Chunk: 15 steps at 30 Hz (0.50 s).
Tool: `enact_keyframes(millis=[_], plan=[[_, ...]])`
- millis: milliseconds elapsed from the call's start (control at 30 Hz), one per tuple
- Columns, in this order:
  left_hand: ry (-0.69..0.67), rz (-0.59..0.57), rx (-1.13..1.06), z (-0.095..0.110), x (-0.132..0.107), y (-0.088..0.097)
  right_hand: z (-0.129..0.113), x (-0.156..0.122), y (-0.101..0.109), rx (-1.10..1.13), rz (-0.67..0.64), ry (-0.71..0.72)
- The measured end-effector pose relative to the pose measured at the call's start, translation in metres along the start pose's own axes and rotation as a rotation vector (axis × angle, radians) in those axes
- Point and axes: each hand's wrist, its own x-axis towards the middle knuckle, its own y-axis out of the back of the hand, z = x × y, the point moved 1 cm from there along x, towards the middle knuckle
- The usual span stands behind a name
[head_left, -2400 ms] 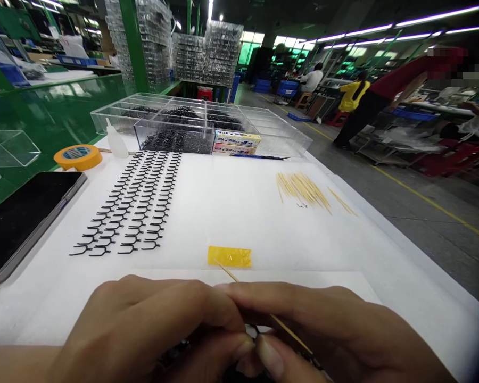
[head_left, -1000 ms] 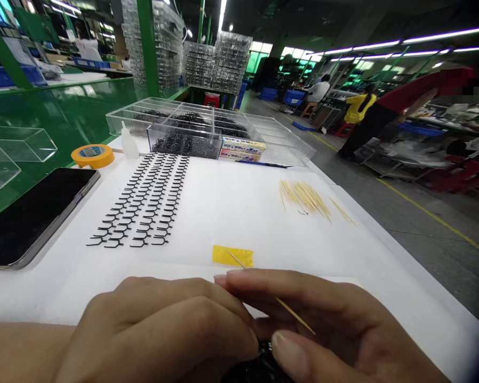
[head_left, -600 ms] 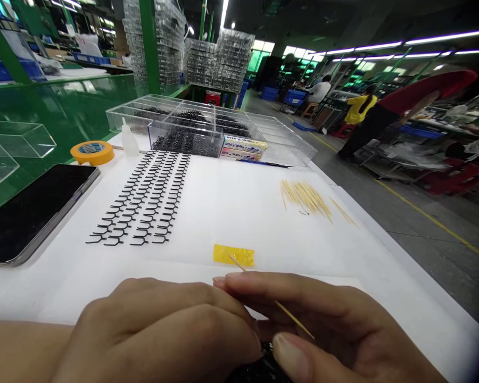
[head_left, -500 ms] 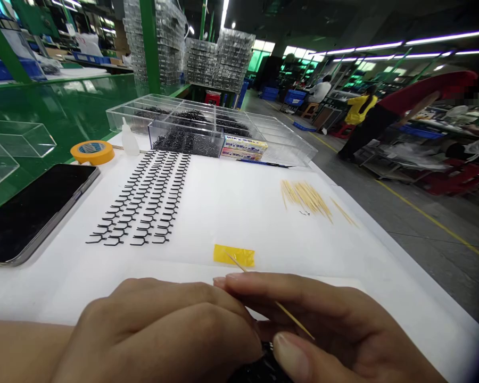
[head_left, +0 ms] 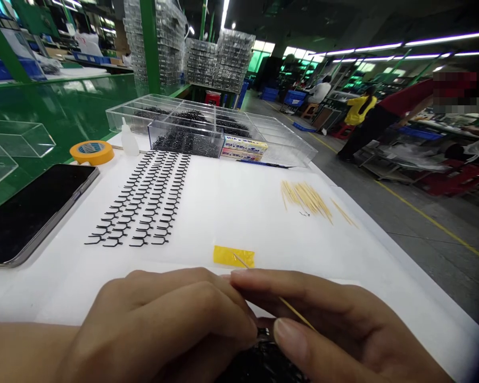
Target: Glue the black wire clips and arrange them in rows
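While both hands are drawn close together at the near side of the white worktop, the right hand carries a thin pale wooden toothpick, its grip closed around the stick, which slants behind the forefinger; the thumb stands apart from that finger. One tip shows against a flat yellow tape strip, though I can't tell whether they touch. The left hand is curled, fingers bent inward, and I can't tell what its grip pinches. Beneath them sits a glossy black mass, partly hidden. Beyond, small black Y-shaped pieces lie in four columns on the worktop, right of a black-screened phone. Across from them lies a loose pile of wooden toothpicks, and a clear plastic compartmented tray stands at the back.
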Motion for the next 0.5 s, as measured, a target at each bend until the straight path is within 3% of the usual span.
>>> enact_keyframes(millis=[233, 500], plan=[[-0.054, -0.061, -0.092, -0.0098, 0.0029, 0.0055, -0.0065, 0.0043, 0.0042, 0.052, 0.012, -0.108], [-0.071, -0.110, -0.052, -0.0074, 0.0017, 0.0092, -0.0029, -0.0002, 0.0021, -0.023, 0.037, -0.067]])
